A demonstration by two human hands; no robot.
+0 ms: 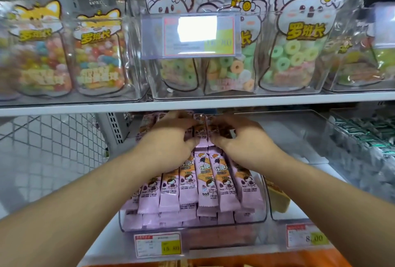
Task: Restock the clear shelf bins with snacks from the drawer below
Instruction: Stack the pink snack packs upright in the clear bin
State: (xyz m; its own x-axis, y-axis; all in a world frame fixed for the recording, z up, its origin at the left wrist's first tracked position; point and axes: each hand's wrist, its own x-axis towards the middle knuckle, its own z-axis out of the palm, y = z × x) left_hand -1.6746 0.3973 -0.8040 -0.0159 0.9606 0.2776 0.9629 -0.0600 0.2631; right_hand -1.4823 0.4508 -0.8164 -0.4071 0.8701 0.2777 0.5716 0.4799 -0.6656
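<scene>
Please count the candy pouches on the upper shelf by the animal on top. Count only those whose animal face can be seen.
Fox pouches: 2
Koala pouches: 3
Total: 5
A further pouch at the far right shows no face, so it is not counted.

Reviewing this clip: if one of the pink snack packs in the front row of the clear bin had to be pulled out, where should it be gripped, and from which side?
Pinch a front-row pink snack pack by its crimped lower end, coming from the front over the clear bin's low rim. The packs lie side by side with no gaps, so only the ends are free, and both hands occupy the far ends.
</scene>
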